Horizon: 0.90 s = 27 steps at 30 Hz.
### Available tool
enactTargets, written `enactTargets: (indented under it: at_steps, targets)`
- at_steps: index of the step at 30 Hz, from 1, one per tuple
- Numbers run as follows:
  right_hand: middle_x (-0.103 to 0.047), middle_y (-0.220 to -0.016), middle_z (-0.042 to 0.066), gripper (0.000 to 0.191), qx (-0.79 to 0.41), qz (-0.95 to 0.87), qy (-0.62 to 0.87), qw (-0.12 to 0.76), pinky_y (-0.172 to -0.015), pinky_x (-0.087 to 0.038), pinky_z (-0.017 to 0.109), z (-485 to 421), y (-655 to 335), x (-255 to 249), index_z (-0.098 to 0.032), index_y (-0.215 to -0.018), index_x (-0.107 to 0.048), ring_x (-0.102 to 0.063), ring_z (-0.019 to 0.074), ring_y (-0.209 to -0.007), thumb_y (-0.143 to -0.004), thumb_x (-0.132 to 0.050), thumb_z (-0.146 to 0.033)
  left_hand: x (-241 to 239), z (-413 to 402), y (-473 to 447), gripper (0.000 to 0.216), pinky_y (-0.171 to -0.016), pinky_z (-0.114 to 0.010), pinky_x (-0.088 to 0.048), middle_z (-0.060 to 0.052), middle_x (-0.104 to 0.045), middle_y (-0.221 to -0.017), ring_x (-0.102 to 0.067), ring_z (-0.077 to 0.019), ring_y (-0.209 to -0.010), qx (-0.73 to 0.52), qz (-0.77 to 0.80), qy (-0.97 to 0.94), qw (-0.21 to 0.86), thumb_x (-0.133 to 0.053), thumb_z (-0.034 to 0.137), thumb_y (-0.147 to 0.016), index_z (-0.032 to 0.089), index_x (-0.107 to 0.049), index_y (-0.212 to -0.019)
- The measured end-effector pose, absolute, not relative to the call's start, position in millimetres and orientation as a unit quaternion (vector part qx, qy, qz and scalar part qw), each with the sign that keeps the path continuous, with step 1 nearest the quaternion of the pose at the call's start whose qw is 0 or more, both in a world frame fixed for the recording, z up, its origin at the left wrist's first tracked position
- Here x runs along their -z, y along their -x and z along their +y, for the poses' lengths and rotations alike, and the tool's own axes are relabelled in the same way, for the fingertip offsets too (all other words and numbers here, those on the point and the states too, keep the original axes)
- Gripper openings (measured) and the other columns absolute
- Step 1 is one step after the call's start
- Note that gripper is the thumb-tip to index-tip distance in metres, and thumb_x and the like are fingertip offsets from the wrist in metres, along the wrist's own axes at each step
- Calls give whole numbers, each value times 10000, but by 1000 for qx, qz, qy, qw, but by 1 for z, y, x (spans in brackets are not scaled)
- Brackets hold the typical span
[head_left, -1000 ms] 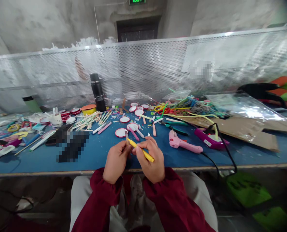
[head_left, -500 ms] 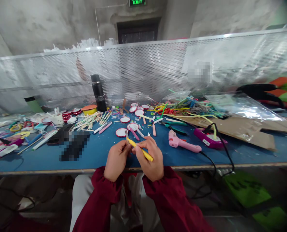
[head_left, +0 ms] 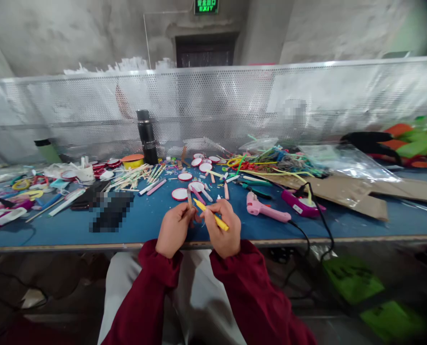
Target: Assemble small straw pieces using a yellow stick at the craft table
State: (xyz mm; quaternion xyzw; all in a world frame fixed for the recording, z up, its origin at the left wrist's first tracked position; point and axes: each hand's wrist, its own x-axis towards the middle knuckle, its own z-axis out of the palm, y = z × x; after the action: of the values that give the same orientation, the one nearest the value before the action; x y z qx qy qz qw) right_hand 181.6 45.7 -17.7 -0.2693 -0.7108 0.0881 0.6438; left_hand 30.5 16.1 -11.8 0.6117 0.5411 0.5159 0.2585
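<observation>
Pinched in my left hand point(head_left: 173, 227) is a thin, flat, brownish stick point(head_left: 189, 197), standing nearly upright above the table's front edge. My right hand point(head_left: 226, 230) is closed around a yellow marker-like pen point(head_left: 220, 223), whose tip points up and left, just right of the stick. A small gap shows between pen tip and stick. My left fingertips are partly hidden behind the hand. Just beyond my hands lie round white discs with red rims point(head_left: 180, 194) and several pink and white sticks point(head_left: 226, 191).
To the right lie a pink glue gun point(head_left: 267, 210), a purple device point(head_left: 301, 205) with a black cable, pliers point(head_left: 258, 191), cardboard point(head_left: 357, 201) and tangled cords point(head_left: 288, 160). A black bottle point(head_left: 147, 139), a pile of sticks point(head_left: 130, 178) and a dark blurred object point(head_left: 112, 213) are on the left.
The pen tip has moved away from the stick, slightly to the right. The stick stands more upright. The camera view has shifted a little.
</observation>
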Motion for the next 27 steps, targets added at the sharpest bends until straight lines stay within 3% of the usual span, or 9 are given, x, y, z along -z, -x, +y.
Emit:
enactTargets:
  at_steps: [5, 11, 17, 20, 24, 27]
  targets:
    - [-735, -802, 12, 100, -105, -703, 253, 656, -832, -513, 398, 44, -183, 18, -256, -941, -653, -684, 216, -802, -951, -561, -218, 8, 16, -31, 244, -622, -245, -429, -4, -689, -763, -564, -127, -623, -547, 512, -602, 275, -522, 360, -943, 177, -652, -848]
    - [-795, -918, 7, 139, -56, -735, 223, 638, -1005, -437, 446, 43, -179, 13, -255, -959, -689, -728, 195, -832, -952, -566, -192, 6, 17, -31, 228, -596, -249, -430, 11, -655, -675, -552, -131, -586, -556, 521, -587, 273, -522, 368, -921, 183, -641, -862]
    - [-791, -866, 20, 153, -78, -696, 257, 666, -938, -493, 417, 44, -176, 15, -251, -1075, -698, -720, 213, -890, -984, -580, -286, 12, 21, -28, 233, -626, -256, -448, -9, -716, -769, -577, -133, -614, -552, 506, -605, 270, -527, 367, -913, 175, -652, -958]
    - [-800, -929, 32, 137, -73, -701, 244, 666, -953, -488, 435, 45, -178, 14, -259, -1014, -725, -723, 218, -893, -971, -600, -293, 14, 22, -28, 247, -622, -252, -439, -2, -697, -752, -562, -125, -607, -549, 498, -617, 264, -515, 390, -931, 177, -641, -920]
    - [-772, -790, 4, 215, -83, -728, 219, 644, -989, -456, 453, 43, -178, 13, -266, -877, -753, -712, 197, -775, -981, -564, -279, 16, 21, -27, 260, -606, -245, -421, 13, -663, -714, -525, -119, -594, -562, 490, -614, 258, -490, 407, -952, 188, -601, -865]
    - [-732, -745, 7, 195, -125, -690, 235, 673, -905, -497, 411, 43, -174, 16, -246, -1021, -735, -693, 199, -775, -979, -548, -285, 18, 22, -25, 256, -595, -245, -415, 15, -667, -715, -513, -120, -586, -561, 499, -613, 248, -483, 406, -957, 190, -613, -908]
